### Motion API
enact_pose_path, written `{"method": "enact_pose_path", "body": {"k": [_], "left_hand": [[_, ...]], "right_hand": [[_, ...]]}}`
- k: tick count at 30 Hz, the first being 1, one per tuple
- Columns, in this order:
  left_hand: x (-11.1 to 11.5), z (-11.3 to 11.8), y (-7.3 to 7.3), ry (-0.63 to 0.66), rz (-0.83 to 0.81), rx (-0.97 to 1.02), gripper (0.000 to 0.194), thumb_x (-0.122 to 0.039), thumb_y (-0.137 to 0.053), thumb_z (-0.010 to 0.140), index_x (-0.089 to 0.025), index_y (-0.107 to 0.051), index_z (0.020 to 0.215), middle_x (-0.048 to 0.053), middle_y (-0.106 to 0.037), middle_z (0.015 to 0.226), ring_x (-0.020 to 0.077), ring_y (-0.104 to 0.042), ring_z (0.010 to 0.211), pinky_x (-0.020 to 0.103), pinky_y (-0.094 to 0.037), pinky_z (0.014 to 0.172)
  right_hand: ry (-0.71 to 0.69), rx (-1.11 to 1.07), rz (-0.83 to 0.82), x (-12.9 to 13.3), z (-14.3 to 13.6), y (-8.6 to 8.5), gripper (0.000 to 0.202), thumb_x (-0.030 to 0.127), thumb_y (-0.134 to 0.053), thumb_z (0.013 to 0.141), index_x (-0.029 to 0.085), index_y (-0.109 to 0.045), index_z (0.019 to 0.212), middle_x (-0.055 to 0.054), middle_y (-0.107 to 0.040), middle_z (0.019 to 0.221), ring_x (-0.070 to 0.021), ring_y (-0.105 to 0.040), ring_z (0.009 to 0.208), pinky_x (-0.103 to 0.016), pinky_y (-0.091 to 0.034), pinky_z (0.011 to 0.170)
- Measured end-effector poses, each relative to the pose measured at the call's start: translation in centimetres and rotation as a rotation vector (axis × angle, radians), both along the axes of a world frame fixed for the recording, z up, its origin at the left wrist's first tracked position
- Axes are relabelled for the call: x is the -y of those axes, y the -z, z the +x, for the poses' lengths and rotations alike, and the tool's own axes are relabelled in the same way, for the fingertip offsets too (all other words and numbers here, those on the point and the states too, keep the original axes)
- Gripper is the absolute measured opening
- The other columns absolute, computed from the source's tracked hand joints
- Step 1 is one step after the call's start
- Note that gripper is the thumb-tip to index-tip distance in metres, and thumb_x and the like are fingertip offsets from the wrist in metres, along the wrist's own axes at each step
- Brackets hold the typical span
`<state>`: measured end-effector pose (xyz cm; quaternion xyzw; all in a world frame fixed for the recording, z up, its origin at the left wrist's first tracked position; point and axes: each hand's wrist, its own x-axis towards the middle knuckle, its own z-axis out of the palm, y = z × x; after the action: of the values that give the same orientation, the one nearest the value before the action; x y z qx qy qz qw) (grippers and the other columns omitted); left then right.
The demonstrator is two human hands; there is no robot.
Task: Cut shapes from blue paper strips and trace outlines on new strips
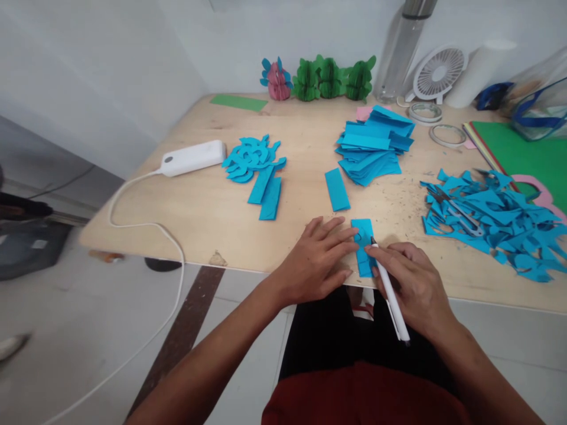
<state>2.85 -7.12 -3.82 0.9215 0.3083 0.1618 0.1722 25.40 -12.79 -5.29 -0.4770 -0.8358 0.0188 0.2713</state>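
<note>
A narrow blue paper strip (364,248) lies near the table's front edge with dark pen lines on it. My left hand (316,260) is open and rests flat to its left, fingertips touching the strip's edge. In my right hand (410,283) is a white pen (390,298), its dark tip over the strip's right side. Just beyond sits another blue paper piece (337,189). Farther back is a stack of folded blue paper (372,147). Left of these are a heap of blue cut-out shapes (250,156) and two blue strips (269,198).
Blue scraps (496,218) with scissors (463,215) cover the right side. A white power bank (194,158) trails a cable at left. Green and pink paper figures (330,79), a small fan (439,74), tape rolls (447,136) and green sheets (522,147) stand or lie behind.
</note>
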Motion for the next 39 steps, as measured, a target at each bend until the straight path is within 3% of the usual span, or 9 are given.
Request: {"method": "enact_pose_path", "body": {"k": [8,15,39], "left_hand": [[-0.3,-0.7,-0.3,0.148,0.025,-0.056,0.044,-0.042,-0.048,0.092,-0.019,-0.053,0.129,0.006,-0.043,0.150,0.0295,-0.024,0.145,0.053,-0.013,0.119],[0.0,-1.4,-0.4,0.248,0.055,-0.125,0.046,-0.049,-0.045,0.093,-0.024,-0.054,0.131,0.006,-0.040,0.152,0.0324,-0.026,0.144,0.056,-0.015,0.116],[-0.1,-1.6,-0.2,0.296,0.102,-0.210,0.048,-0.046,-0.046,0.092,-0.028,-0.048,0.137,0.007,-0.036,0.154,0.0333,-0.027,0.142,0.058,-0.016,0.114]], "right_hand": [[0.003,-0.010,-0.004,0.1,0.1,-0.1,0.040,0.012,-0.057,0.087,0.018,-0.058,0.127,-0.008,-0.071,0.105,-0.0256,-0.055,0.093,-0.041,-0.049,0.080],[-0.006,-0.010,0.010,0.0,0.1,0.0,0.040,0.010,-0.058,0.086,0.016,-0.059,0.126,-0.009,-0.071,0.102,-0.0262,-0.055,0.093,-0.042,-0.049,0.080],[0.022,-0.019,0.029,-0.1,0.1,0.0,0.039,0.008,-0.056,0.084,0.014,-0.060,0.123,-0.011,-0.071,0.104,-0.0259,-0.058,0.092,-0.041,-0.051,0.080]]}}
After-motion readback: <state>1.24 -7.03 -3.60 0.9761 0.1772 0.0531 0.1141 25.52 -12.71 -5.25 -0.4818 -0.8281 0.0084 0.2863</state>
